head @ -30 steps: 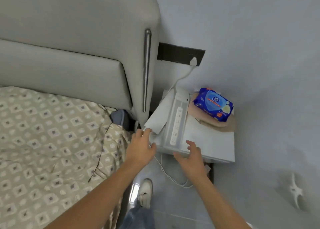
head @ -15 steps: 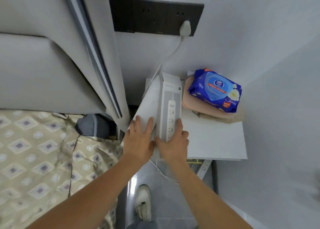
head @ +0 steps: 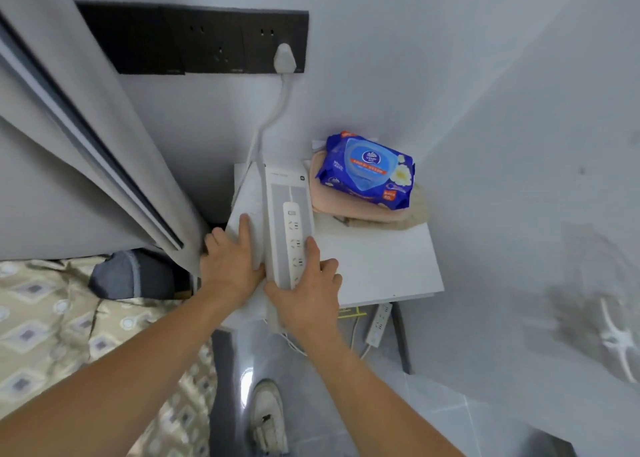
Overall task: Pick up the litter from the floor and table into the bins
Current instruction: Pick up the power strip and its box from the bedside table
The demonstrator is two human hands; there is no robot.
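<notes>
A long white power-strip box [head: 287,214] with a power strip pictured on it lies on the small white bedside table [head: 384,266]. My right hand [head: 308,292] grips the box's near end, thumb along its left side and fingers on top. My left hand [head: 230,261] lies with straight fingers on a white sheet of paper [head: 247,200] tucked at the box's left side.
A blue wet-wipes pack [head: 367,169] sits on folded cloths at the table's back. A white plug [head: 284,58] with cable hangs from a black socket panel. Grey headboard and patterned bed lie left. A power strip [head: 379,323] lies on the floor under the table.
Both hands moved from the table's front edge onto the box and paper. My view shifted closer and to the right.
</notes>
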